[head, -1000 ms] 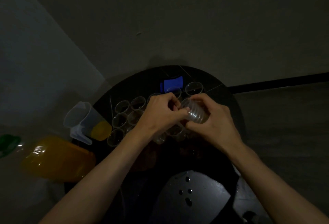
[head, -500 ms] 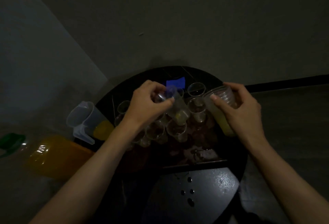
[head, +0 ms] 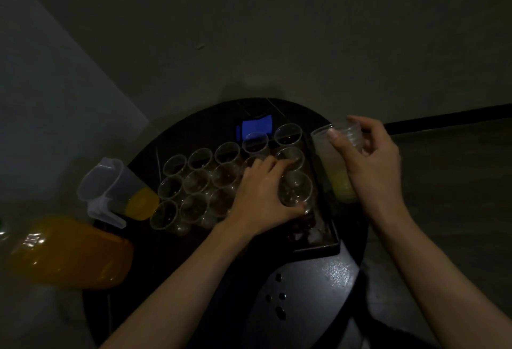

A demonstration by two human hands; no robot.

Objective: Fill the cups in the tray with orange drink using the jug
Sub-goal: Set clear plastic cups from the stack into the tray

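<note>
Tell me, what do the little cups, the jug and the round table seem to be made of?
Cups: thin clear plastic, likely disposable; the dark tray shows through their walls and the rims glint.
Jug: translucent, frosted-looking plastic; the orange drink shows cloudily through its wall.
Round table: dark, smooth top with faint reflected streaks; perhaps painted metal, glass or laminate, too dim to tell.

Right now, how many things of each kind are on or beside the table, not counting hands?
Clear cups standing in the tray: 14 showing; the left hand grips one and may hide more
Stack of cups in the right hand: 1
Jug: 1
Orange drink bottle: 1
Tray: 1
Blue object: 1
Total: 19
</note>
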